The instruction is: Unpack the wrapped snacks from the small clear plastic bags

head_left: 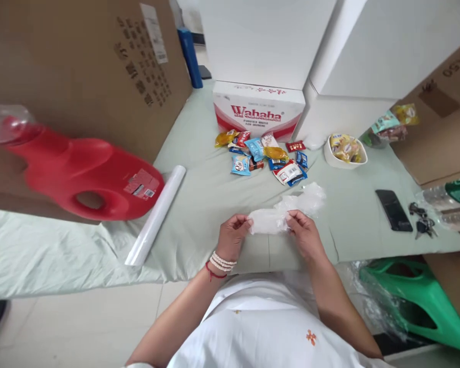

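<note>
Between my two hands a small translucent plastic bag (267,222) is stretched out level, just above the near edge of the cloth. My left hand (233,236) pinches its left end between thumb and fingers; bracelets circle that wrist. The right end is pinched by my right hand (303,233). Just beyond lies a crumpled heap of similar thin clear plastic (308,198), partly behind the held bag. Farther back, several wrapped snacks (256,149) in blue, red and yellow packets are piled on the cloth.
A Wahaha carton (259,113) stands behind the snacks. To the right are a white bowl (345,162) of packets, a phone (393,209), keys (423,225) and plastic bottles (450,197). Leftward lie a white roll (156,214) and a large red jug (84,174).
</note>
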A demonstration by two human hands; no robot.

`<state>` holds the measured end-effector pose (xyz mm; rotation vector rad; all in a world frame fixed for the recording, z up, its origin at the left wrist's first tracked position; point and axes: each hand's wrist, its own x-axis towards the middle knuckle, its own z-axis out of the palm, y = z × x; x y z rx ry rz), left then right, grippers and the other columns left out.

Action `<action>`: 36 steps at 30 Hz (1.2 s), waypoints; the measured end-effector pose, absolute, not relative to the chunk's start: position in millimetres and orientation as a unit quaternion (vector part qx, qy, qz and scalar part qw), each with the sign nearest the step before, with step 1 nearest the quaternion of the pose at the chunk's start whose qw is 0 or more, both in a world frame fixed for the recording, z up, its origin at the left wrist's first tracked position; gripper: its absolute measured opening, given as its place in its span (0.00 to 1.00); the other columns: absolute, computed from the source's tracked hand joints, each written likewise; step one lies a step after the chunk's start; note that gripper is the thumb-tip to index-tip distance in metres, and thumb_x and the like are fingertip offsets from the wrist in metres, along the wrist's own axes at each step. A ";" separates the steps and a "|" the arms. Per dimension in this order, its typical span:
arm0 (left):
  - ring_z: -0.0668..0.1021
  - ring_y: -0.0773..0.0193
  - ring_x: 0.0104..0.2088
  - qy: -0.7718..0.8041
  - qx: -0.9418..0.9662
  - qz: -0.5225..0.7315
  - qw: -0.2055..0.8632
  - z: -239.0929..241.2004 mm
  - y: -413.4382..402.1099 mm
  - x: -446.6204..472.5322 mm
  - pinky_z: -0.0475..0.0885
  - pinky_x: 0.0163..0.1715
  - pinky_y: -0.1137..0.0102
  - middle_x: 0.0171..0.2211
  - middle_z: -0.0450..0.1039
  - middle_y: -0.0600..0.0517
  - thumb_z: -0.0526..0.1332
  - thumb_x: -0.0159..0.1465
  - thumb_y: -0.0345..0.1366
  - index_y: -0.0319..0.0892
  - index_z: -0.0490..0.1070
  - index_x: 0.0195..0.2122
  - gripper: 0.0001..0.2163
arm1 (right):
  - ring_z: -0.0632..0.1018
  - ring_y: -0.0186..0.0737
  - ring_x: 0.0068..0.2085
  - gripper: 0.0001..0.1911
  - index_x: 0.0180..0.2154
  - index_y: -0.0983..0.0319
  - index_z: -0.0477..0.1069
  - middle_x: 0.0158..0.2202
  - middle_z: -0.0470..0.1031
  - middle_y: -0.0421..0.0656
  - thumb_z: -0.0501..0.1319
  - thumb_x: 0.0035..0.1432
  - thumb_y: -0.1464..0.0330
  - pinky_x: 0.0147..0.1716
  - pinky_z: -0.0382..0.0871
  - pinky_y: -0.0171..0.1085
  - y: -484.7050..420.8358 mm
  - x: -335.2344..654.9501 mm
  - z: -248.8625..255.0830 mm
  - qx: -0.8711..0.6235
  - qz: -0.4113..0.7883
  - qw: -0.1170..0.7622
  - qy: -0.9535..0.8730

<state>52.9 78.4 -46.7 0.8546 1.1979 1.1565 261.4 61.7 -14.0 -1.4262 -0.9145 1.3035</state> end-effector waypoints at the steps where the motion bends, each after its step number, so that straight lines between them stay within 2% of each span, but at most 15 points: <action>1: 0.62 0.73 0.21 0.519 0.353 0.498 0.598 -48.7 79.6 47.2 0.57 0.21 0.74 0.21 0.65 0.60 0.74 0.50 0.50 0.41 0.74 0.30 0.19 | 0.61 0.33 0.25 0.16 0.32 0.58 0.73 0.26 0.65 0.36 0.69 0.52 0.53 0.23 0.56 0.31 60.6 266.4 -16.1 -0.586 0.542 0.487 -0.353; 5: 0.61 0.75 0.19 0.518 0.339 0.498 0.608 -51.1 84.2 28.5 0.56 0.20 0.75 0.24 0.67 0.59 0.74 0.52 0.50 0.42 0.71 0.31 0.19 | 0.57 0.29 0.22 0.18 0.32 0.58 0.72 0.24 0.61 0.34 0.73 0.47 0.55 0.18 0.47 0.30 59.8 276.0 -19.5 -0.563 0.584 0.519 -0.268; 9: 0.67 0.70 0.24 0.557 0.425 0.507 0.502 -45.8 74.4 23.6 0.64 0.25 0.73 0.26 0.67 0.57 0.68 0.60 0.50 0.44 0.71 0.35 0.15 | 0.55 0.26 0.22 0.20 0.32 0.59 0.72 0.25 0.60 0.33 0.76 0.43 0.56 0.16 0.46 0.28 63.4 268.3 -11.9 -0.547 0.586 0.552 -0.227; 12: 0.77 0.60 0.41 0.529 0.608 0.469 0.361 -37.5 62.4 32.6 0.73 0.43 0.64 0.42 0.75 0.47 0.68 0.62 0.49 0.45 0.75 0.44 0.16 | 0.53 0.25 0.20 0.21 0.32 0.59 0.72 0.23 0.58 0.31 0.77 0.42 0.56 0.16 0.45 0.28 65.2 256.0 -2.9 -0.549 0.602 0.535 -0.223; 14: 0.74 0.51 0.54 0.493 0.705 0.425 0.280 -33.5 60.2 41.8 0.69 0.55 0.56 0.53 0.73 0.42 0.69 0.61 0.50 0.46 0.76 0.51 0.21 | 0.52 0.24 0.20 0.21 0.32 0.59 0.73 0.21 0.57 0.31 0.76 0.43 0.55 0.15 0.43 0.28 65.5 248.4 2.8 -0.544 0.626 0.507 -0.236; 16: 0.73 0.49 0.56 0.473 0.753 0.376 0.261 -33.1 64.1 49.7 0.65 0.59 0.53 0.52 0.75 0.43 0.67 0.63 0.51 0.47 0.77 0.52 0.20 | 0.51 0.25 0.19 0.20 0.32 0.60 0.74 0.20 0.57 0.30 0.76 0.44 0.55 0.15 0.42 0.28 65.7 243.2 7.1 -0.536 0.643 0.487 -0.248; 18: 0.76 0.52 0.50 0.460 0.769 0.339 0.288 -35.9 71.1 54.7 0.65 0.56 0.55 0.43 0.79 0.46 0.63 0.68 0.47 0.47 0.79 0.45 0.12 | 0.51 0.25 0.19 0.21 0.32 0.60 0.74 0.20 0.58 0.31 0.76 0.44 0.54 0.15 0.42 0.28 66.1 240.8 9.0 -0.532 0.653 0.479 -0.248; 21: 0.77 0.57 0.41 0.459 0.734 0.350 0.357 -41.8 78.4 56.9 0.68 0.48 0.60 0.34 0.78 0.49 0.58 0.71 0.43 0.45 0.77 0.36 0.12 | 0.51 0.25 0.20 0.22 0.34 0.59 0.74 0.22 0.59 0.31 0.76 0.43 0.54 0.15 0.42 0.28 66.7 241.2 5.9 -0.533 0.652 0.488 -0.230; 23: 0.76 0.60 0.38 0.477 0.668 0.395 0.413 -44.1 78.2 56.6 0.69 0.43 0.63 0.33 0.76 0.50 0.58 0.71 0.44 0.44 0.75 0.36 0.12 | 0.56 0.27 0.22 0.24 0.38 0.58 0.75 0.25 0.62 0.33 0.74 0.46 0.50 0.17 0.48 0.28 66.3 242.6 0.1 -0.524 0.634 0.520 -0.232; 25: 0.76 0.62 0.36 0.480 0.599 0.433 0.473 -44.3 75.3 56.2 0.69 0.41 0.66 0.33 0.76 0.50 0.58 0.71 0.46 0.44 0.74 0.37 0.13 | 0.64 0.31 0.27 0.27 0.45 0.57 0.75 0.31 0.67 0.37 0.70 0.51 0.46 0.20 0.58 0.29 65.1 244.3 -7.3 -0.513 0.607 0.544 -0.271; 28: 0.77 0.62 0.38 0.441 0.504 0.482 0.566 -41.8 71.5 54.6 0.71 0.42 0.67 0.36 0.77 0.50 0.63 0.68 0.48 0.44 0.74 0.37 0.13 | 0.70 0.35 0.34 0.26 0.46 0.57 0.75 0.37 0.72 0.40 0.72 0.51 0.49 0.28 0.65 0.32 63.6 248.0 -17.4 -0.527 0.573 0.501 -0.379; 31: 0.79 0.62 0.43 0.404 0.351 0.539 0.651 -38.9 73.0 48.5 0.73 0.41 0.69 0.40 0.78 0.52 0.70 0.63 0.47 0.45 0.73 0.36 0.13 | 0.67 0.33 0.30 0.20 0.38 0.60 0.76 0.31 0.71 0.38 0.72 0.52 0.51 0.28 0.61 0.32 63.8 254.5 -21.4 -0.580 0.526 0.468 -0.409; 36: 0.81 0.62 0.44 0.374 0.168 0.557 0.722 -40.7 82.5 31.5 0.77 0.42 0.66 0.38 0.78 0.53 0.74 0.58 0.39 0.45 0.71 0.33 0.12 | 0.59 0.30 0.23 0.21 0.37 0.60 0.77 0.24 0.67 0.35 0.70 0.52 0.50 0.22 0.51 0.33 64.8 265.0 -15.9 -0.619 0.507 0.468 -0.376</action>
